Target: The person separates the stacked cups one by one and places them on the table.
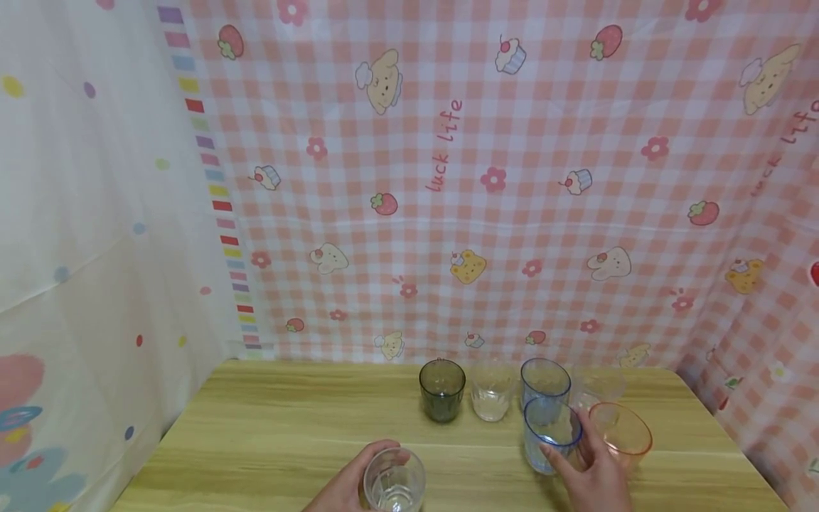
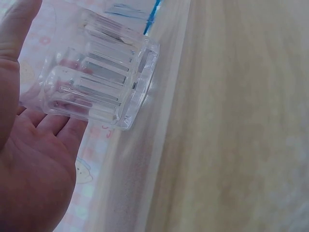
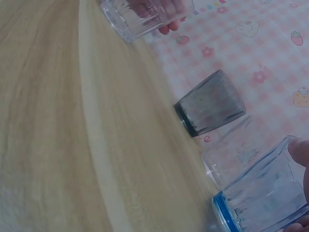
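My left hand (image 1: 345, 483) grips a clear ribbed glass (image 1: 394, 482) near the table's front. In the left wrist view its thick base (image 2: 137, 89) appears close over the wood. To the right, my right hand (image 1: 601, 475) holds a blue-rimmed glass (image 1: 541, 451) upright, thumb on the near side. Just behind it stands another blue-rimmed glass (image 1: 545, 375), partly covered by the held one. An orange-rimmed glass (image 1: 630, 427) is right beside my right fingers, its lower part hidden by the hand.
Along the back stand a dark smoky glass (image 1: 442, 391) and a clear glass (image 1: 490, 398). Another clear glass (image 1: 601, 384) shows faintly behind the orange-rimmed one. The wooden table (image 1: 256, 427) ends at a pink checked cloth (image 1: 409, 235); a white dotted cloth (image 1: 109, 213) hangs left.
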`<state>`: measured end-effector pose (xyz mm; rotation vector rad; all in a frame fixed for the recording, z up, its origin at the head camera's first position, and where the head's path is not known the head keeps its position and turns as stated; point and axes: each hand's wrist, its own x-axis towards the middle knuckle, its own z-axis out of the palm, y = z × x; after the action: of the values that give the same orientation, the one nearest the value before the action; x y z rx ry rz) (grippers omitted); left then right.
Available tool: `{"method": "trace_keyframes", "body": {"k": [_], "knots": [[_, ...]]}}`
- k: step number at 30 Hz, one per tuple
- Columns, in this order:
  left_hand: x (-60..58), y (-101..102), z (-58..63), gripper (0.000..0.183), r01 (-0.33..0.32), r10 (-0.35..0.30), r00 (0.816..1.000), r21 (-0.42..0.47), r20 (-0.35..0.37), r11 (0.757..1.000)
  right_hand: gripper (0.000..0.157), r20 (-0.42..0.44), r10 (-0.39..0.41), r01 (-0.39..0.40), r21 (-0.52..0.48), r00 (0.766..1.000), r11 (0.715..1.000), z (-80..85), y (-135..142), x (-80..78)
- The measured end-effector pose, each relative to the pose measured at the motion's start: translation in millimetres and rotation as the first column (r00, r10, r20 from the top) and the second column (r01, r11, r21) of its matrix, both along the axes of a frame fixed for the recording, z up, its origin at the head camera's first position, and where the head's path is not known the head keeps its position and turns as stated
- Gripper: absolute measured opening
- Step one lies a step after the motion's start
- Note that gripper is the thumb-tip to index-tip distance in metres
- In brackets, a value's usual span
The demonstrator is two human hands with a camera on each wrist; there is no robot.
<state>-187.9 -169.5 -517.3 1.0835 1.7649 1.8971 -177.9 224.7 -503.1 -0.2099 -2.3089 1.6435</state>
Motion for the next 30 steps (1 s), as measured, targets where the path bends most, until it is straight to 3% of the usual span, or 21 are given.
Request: {"method": "trace_keyframes", "body": {"k": [6, 9, 13, 16, 20, 24, 25, 27, 30], "knots": [[-3.6, -0.1, -6.9, 0.093, -0.011, 0.011, 0.998, 0.006, -0.059, 1.0, 0.095, -0.002, -0.012, 0.012, -0.004, 1.0, 1.0, -2.7, 1.8, 2.4], [-14.4, -4.9, -26.9, 0.093, 0.001, -0.001, 0.997, 0.004, -0.074, 1.0, 0.096, 0.01, -0.021, 0.021, 0.008, 1.0, 1.0, -2.6, 1.4, 3.8], [-32.6, -13.5, -61.7, 0.097, 0.002, -0.002, 1.0, -0.031, -0.018, 1.0, 0.097, 0.038, -0.051, 0.05, 0.031, 0.998, 0.998, -1.4, -0.2, 5.6], [-39.6, -16.0, -74.6, 0.1, 0.008, -0.009, 1.0, -0.034, -0.02, 0.999, 0.096, 0.044, -0.072, 0.07, 0.043, 0.996, 0.997, 0.0, -1.3, 6.3], [-40.2, -14.9, -74.7, 0.098, 0.013, -0.014, 0.995, -0.02, -0.1, 1.0, 0.097, 0.051, -0.087, 0.085, 0.038, 0.995, 0.996, 1.0, -2.2, 6.0], [-40.0, -14.8, -74.2, 0.099, -0.003, 0.0, 0.996, -0.029, -0.087, 1.0, 0.098, 0.064, -0.084, 0.083, 0.018, 0.994, 0.996, 1.3, -2.3, 5.0], [-38.3, -14.2, -70.0, 0.097, -0.003, -0.001, 0.993, -0.034, -0.115, 0.999, 0.098, 0.066, -0.083, 0.082, 0.015, 0.994, 0.997, 1.3, -2.4, 4.8], [-39.3, -15.7, -71.5, 0.1, 0.011, -0.013, 0.997, -0.027, -0.071, 1.0, 0.098, 0.069, -0.077, 0.077, 0.013, 0.995, 0.997, 1.5, -2.4, 4.4], [-39.6, -17.5, -70.3, 0.1, 0.026, -0.029, 0.996, -0.034, -0.088, 0.999, 0.099, 0.073, -0.068, 0.066, 0.018, 0.995, 0.998, 1.9, -2.4, 4.2]]}}
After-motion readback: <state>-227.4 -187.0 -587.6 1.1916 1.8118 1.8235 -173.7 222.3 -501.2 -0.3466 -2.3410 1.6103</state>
